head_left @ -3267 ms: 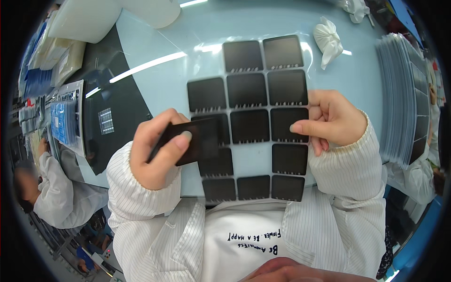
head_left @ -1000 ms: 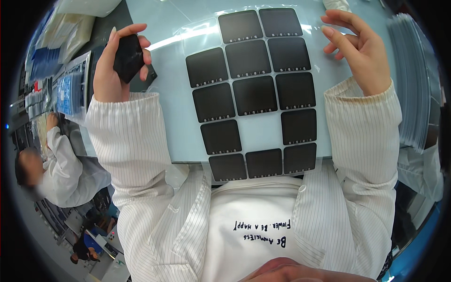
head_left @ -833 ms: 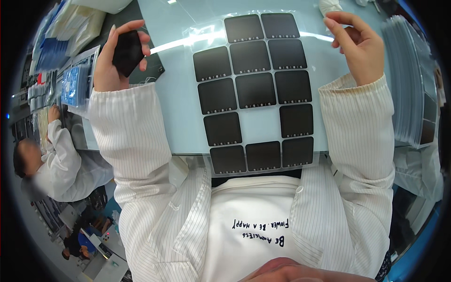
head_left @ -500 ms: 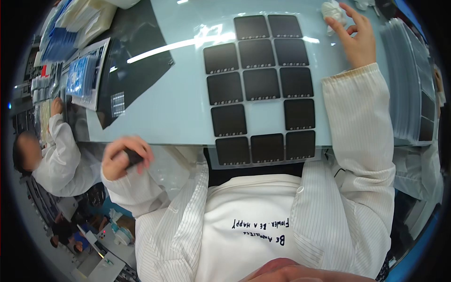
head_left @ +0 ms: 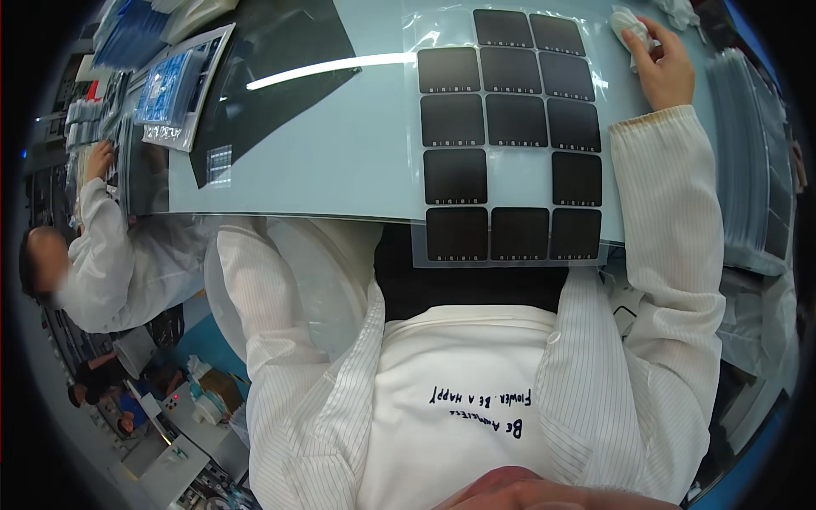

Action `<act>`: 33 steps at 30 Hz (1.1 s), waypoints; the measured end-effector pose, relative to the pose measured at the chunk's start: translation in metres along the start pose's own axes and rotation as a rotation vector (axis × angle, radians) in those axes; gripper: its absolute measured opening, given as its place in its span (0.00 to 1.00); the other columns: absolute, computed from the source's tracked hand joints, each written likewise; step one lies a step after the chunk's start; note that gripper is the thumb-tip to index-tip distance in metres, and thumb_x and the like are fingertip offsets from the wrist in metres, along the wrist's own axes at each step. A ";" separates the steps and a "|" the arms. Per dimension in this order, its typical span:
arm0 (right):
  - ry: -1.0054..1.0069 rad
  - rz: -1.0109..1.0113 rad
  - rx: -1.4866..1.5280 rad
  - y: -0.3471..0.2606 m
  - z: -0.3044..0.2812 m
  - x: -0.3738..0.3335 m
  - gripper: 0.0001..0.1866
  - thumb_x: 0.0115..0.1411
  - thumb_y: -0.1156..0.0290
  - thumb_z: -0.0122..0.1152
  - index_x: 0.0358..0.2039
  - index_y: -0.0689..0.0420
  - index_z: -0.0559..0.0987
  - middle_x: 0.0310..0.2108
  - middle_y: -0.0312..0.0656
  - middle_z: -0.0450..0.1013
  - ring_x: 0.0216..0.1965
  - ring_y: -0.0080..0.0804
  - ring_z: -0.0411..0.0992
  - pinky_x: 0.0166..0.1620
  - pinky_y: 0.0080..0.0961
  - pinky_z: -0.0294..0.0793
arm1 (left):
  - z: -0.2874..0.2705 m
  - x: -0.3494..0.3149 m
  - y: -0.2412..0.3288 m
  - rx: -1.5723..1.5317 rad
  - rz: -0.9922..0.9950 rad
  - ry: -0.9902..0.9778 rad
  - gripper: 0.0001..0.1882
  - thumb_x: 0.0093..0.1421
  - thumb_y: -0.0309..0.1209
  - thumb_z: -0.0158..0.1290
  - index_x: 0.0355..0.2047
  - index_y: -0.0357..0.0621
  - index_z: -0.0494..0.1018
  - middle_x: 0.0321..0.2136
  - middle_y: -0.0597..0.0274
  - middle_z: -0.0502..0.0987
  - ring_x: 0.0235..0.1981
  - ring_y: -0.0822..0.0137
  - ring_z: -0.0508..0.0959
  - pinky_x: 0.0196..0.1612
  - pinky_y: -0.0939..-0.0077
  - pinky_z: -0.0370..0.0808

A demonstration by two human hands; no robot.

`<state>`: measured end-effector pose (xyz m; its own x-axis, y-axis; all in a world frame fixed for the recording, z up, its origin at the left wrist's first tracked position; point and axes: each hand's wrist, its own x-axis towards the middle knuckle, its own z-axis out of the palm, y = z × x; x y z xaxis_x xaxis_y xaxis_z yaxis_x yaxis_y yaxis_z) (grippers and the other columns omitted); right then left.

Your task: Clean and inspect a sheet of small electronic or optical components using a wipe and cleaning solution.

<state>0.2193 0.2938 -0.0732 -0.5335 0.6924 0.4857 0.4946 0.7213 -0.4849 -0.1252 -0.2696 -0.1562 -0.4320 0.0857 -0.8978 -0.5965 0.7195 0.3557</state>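
Note:
At the far right my right hand [head_left: 667, 75] has its fingers closed on a crumpled white wipe [head_left: 631, 38] resting on the table. A clear sheet [head_left: 421, 242] bearing several dark rounded-square pieces [head_left: 517, 119] lies left of my right forearm and overhangs the table's near edge. One spot in its second row from the near end shows no dark piece. My left hand is hidden below the table's near edge. Only its striped sleeve [head_left: 259, 280] shows, over a pale round bin [head_left: 321, 293].
A dark sheet [head_left: 272, 76] lies on the table's left part. Beyond it are a blue plastic-wrapped pack [head_left: 170, 89] and stacked films [head_left: 127, 34]. A tall stack of clear sheets [head_left: 739, 153] stands at the right. Another person [head_left: 127, 272] works at the left.
My left hand, holding a small dark piece before, has moved out of sight below the table edge. My right fingers have closed on the wipe. The view has shifted left.

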 end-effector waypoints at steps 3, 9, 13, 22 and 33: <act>0.008 -0.022 0.009 -0.002 -0.005 -0.003 0.22 0.54 0.52 0.62 0.45 0.51 0.79 0.34 0.32 0.74 0.24 0.19 0.66 0.30 0.18 0.69 | 0.039 -0.006 -0.001 -0.115 0.077 -0.026 0.15 0.60 0.38 0.47 0.40 0.41 0.73 0.28 0.55 0.77 0.28 0.62 0.77 0.28 0.71 0.75; 0.009 -0.074 0.195 -0.034 -0.007 -0.012 0.18 0.54 0.61 0.64 0.43 0.53 0.79 0.33 0.32 0.74 0.25 0.16 0.66 0.27 0.14 0.67 | 0.083 -0.019 -0.005 -0.368 0.197 -0.061 0.13 0.59 0.35 0.49 0.40 0.41 0.73 0.28 0.55 0.77 0.30 0.62 0.77 0.31 0.71 0.75; -0.020 -0.223 0.256 -0.061 -0.008 -0.016 0.16 0.55 0.65 0.64 0.43 0.55 0.79 0.33 0.32 0.73 0.25 0.16 0.66 0.26 0.13 0.67 | 0.104 -0.027 -0.011 -0.545 0.262 -0.069 0.12 0.58 0.33 0.51 0.40 0.41 0.73 0.27 0.55 0.76 0.31 0.61 0.77 0.33 0.71 0.75; -0.434 -0.646 0.326 -0.119 0.001 -0.050 0.16 0.50 0.76 0.63 0.42 0.57 0.76 0.36 0.39 0.72 0.32 0.33 0.73 0.34 0.22 0.72 | 0.200 -0.089 -0.013 -0.214 0.750 -0.096 0.15 0.53 0.25 0.56 0.43 0.41 0.73 0.30 0.56 0.76 0.36 0.60 0.77 0.39 0.71 0.75; -0.358 -0.508 0.346 -0.113 0.006 -0.052 0.14 0.50 0.73 0.66 0.37 0.62 0.76 0.29 0.40 0.69 0.25 0.31 0.71 0.27 0.21 0.70 | 0.140 -0.092 0.031 0.649 1.193 -0.165 0.20 0.50 0.23 0.58 0.46 0.41 0.69 0.35 0.56 0.74 0.36 0.63 0.76 0.40 0.73 0.74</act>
<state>0.1868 0.1759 -0.0483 -0.8621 0.1805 0.4734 -0.0899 0.8651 -0.4934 -0.0097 -0.1585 -0.0985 -0.3434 0.9234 -0.1712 0.5192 0.3386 0.7847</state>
